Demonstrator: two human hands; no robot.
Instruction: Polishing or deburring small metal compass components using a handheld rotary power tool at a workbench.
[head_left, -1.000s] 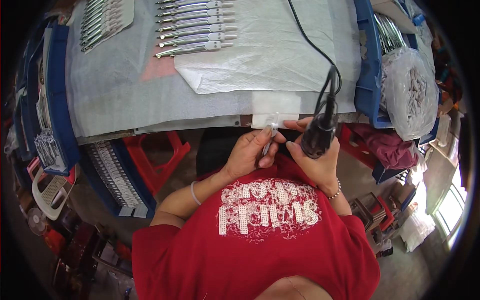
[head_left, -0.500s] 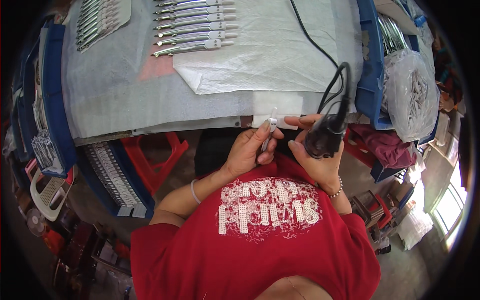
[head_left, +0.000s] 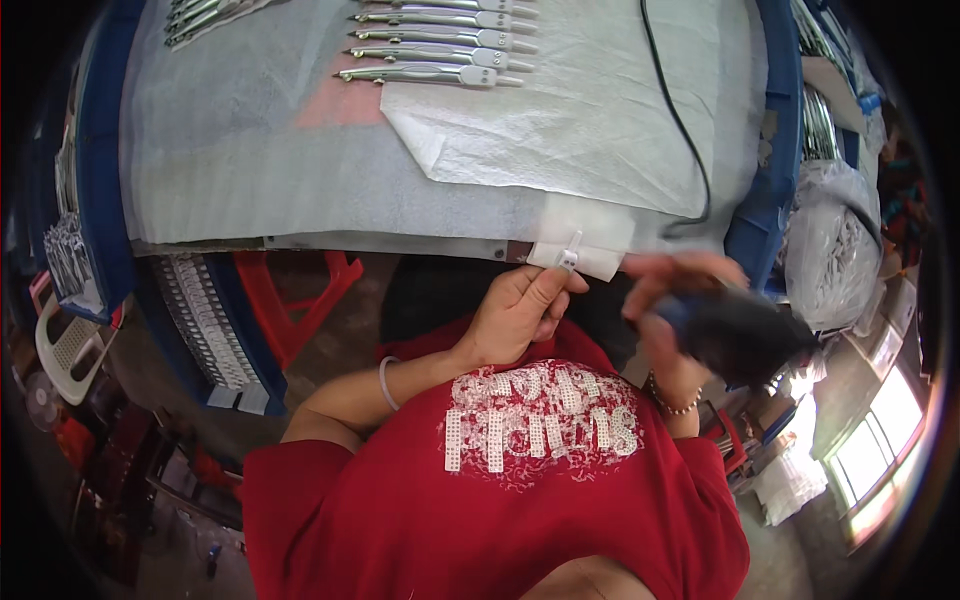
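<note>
A: What is held by the left hand (head_left: 515, 318)?

B: A small pale part (head_left: 568, 255) is pinched between thumb and fingertips and is kept upright just below the desk (head_left: 300, 190) edge, in front of a folded white pad (head_left: 590, 240) that hangs over that edge.

A: And the right hand (head_left: 665, 305)?

B: It is closed around a dark hand tool (head_left: 735, 335). Both are blurred, so the exact grip cannot be told, but the fingers are wrapped about the tool's body. A black cord (head_left: 680, 130) is led from it across the desk.

A: What is changed from half a second ago?

B: Then the tool was pressed close against the part, with the two hands touching. Now the tool is drawn away to the right and lowered, and a clear gap is left between the hands. The part is raised a little toward the pad.

A: What is meant by that?

B: It is judged that one pass of the tool on the part is finished, and that the part is being freed for a look or for setting down. This is only inferred from the separation.

A: What else is seen on the desk?

B: A white sheet (head_left: 570, 120) is spread over grey padding, and a row of long silver metal pieces (head_left: 430, 45) is laid side by side at the far side. Blue bins (head_left: 775, 150) are stood at both ends, and a clear bag (head_left: 835, 250) of small pieces is set at the right. A red stool (head_left: 295, 300) is seen under the desk.
</note>
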